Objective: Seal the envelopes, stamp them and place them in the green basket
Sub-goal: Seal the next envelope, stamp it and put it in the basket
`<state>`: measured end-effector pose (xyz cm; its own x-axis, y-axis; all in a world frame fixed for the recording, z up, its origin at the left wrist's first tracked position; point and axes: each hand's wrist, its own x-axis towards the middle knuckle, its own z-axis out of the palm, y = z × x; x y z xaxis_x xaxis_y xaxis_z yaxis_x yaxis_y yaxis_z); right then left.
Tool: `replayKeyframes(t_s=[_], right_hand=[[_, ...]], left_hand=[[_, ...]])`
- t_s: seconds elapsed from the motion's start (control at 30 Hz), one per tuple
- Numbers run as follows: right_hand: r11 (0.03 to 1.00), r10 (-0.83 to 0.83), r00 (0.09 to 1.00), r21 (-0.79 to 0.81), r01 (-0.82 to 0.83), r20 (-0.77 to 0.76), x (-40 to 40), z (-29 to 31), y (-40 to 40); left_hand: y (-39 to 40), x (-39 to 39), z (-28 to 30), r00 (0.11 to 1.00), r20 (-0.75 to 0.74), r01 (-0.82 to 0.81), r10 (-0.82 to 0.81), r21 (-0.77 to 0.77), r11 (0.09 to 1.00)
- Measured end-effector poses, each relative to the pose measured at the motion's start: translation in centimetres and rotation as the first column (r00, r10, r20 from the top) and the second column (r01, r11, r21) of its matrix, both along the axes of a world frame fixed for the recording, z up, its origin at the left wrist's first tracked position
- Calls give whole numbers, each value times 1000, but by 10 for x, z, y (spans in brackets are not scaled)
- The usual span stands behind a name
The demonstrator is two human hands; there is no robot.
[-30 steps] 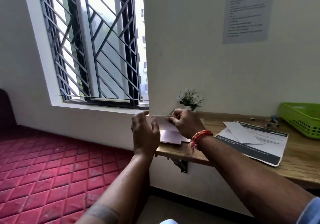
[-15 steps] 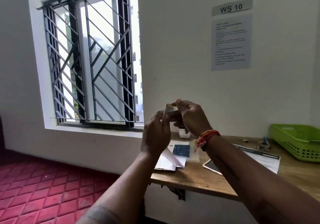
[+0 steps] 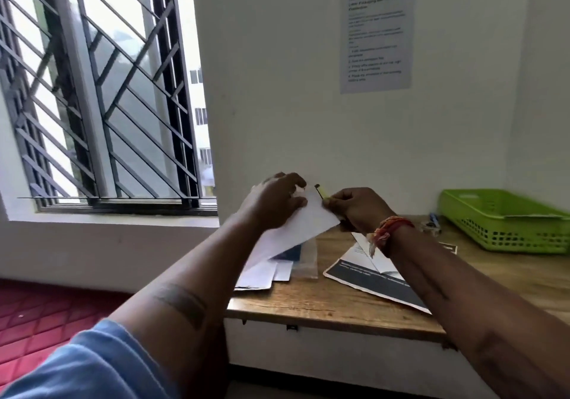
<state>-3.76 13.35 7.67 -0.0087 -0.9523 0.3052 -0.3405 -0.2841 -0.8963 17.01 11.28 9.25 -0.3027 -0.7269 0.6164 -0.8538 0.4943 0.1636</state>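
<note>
Head cam: left hand (image 3: 271,204) pinches an envelope (image 3: 296,229), right hand (image 3: 354,210) grips a glue stick (image 3: 320,191) — sealing underway, green basket (image 3: 505,223) looks empty.

Below my fingers (image 3: 296,206) the desk is cluttered: a pile of envelopes (image 3: 257,275) and, to their right, a dark-edged printed sheet (image 3: 376,281). Further right of the fingertips, bare wooden desk (image 3: 493,272) leads to the green basket (image 3: 505,226). Just beyond the fingers stands the white wall (image 3: 308,121), blocking forward reach.
</note>
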Motion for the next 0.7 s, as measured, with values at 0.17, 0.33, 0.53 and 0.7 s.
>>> replayKeyframes(t_s=[0.17,0.33,0.53,0.7], right_hand=[[978,-61,985,204,27,161,-24,-28,-28],[932,-24,998,360,41,-52,-69,-58,-85],[943,-56,891,269,195,-451,-85,-51,-91],[927,-180,599,70,369,-780,-105,-70,-109]], left_hand=[[-23,-45,-60,996,58,70,-74,73,995],[-53,-76,-95,978,117,138,-172,257,957],[-91,-103,-110,939,245,128,-241,400,908],[-105,-117,-127,940,226,135,-254,437,889]])
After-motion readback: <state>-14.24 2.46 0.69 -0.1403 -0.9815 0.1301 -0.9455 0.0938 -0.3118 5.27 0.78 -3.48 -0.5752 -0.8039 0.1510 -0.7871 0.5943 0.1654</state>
